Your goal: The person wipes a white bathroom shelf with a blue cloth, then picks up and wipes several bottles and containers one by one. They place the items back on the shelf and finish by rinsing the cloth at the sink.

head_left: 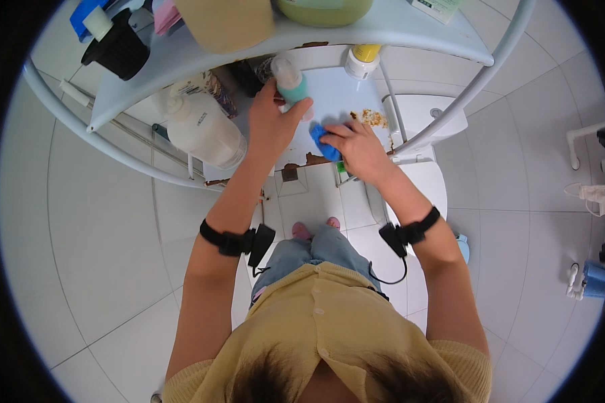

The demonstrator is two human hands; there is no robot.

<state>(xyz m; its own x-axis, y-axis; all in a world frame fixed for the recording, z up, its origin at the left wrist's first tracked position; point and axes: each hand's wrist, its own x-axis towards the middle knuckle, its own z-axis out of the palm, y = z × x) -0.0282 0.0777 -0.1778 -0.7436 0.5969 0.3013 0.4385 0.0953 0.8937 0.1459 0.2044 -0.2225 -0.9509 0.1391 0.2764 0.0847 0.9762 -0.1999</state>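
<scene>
My left hand [272, 124] is closed around a small teal bottle [293, 88] with a clear cap, over the light blue lower shelf [329, 91]. To its right, my right hand [363, 151] presses a crumpled blue cloth [324, 142] against the shelf near its front edge. Beside the right fingers, brown rust stains [373, 119] mark the shelf surface. A large white pump bottle [205, 131] stands left of my left hand. Farther back sits a white jar with a yellow top [363, 62].
Overhead, the upper shelf [383, 43] carries a black cup [119, 50], a beige container [225, 23] and a green-yellow container [326, 10]. Curved rack tubes [477, 87] frame both sides. A white toilet [423, 188] stands at the right, below the rack.
</scene>
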